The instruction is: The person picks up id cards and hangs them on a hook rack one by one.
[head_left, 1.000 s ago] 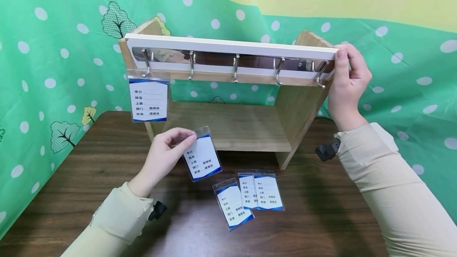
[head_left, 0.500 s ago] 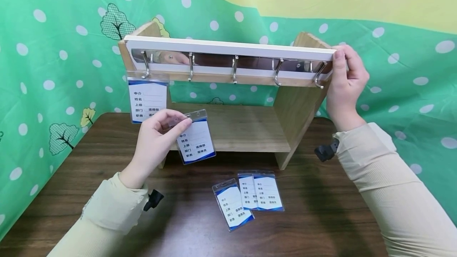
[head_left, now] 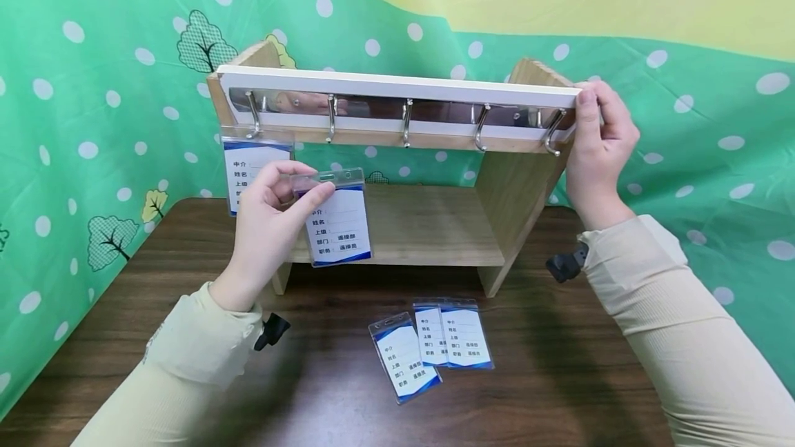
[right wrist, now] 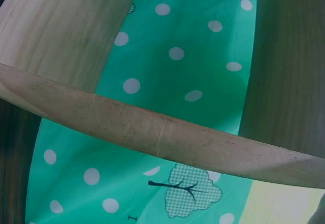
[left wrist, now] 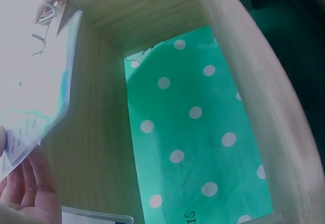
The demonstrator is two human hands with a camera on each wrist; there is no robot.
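My left hand (head_left: 263,216) pinches a clear-sleeved badge card (head_left: 340,226) by its upper left corner, its slotted top edge a little below the second hook (head_left: 331,119) from the left. The card hangs nearly upright in front of the wooden shelf (head_left: 428,226). In the left wrist view the same badge (left wrist: 35,92) shows beside the fingers (left wrist: 33,183). My right hand (head_left: 601,150) grips the right end of the white hook rail (head_left: 404,81). Another badge card (head_left: 239,157) hangs from the leftmost hook (head_left: 253,114), partly hidden behind my left hand.
Three more badge cards lie on the dark wooden table (head_left: 335,378): a tilted one (head_left: 406,361) and two overlapping ones, the right of them (head_left: 467,336) on top. The rail's other hooks, such as the middle hook (head_left: 407,123), hold nothing. A green dotted cloth (head_left: 93,109) hangs behind.
My left hand has lifted the badge card up and slightly left toward the rail, and the card has turned more upright. My right hand stays on the rail's end.
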